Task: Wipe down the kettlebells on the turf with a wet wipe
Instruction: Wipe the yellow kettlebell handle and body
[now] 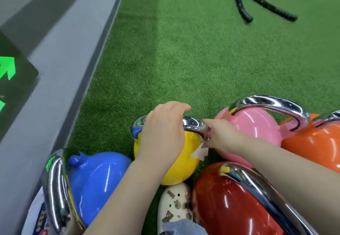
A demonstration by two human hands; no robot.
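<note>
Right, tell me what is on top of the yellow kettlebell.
The left hand grips the chrome handle of the yellow kettlebell. The right hand pinches a wet wipe at the handle's right end. The handle's middle is hidden under the left hand.

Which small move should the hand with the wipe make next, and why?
Probably slide the wet wipe down the chrome handle onto the yellow kettlebell: the right hand pinches it at the handle's right end, while the left hand grips the handle top.

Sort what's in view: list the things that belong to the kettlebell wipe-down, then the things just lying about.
Belongs to the job: yellow kettlebell, wet wipe, left hand, right hand, blue kettlebell, pink kettlebell, red kettlebell, orange kettlebell.

Lying about: battle ropes, white shoe.
</note>
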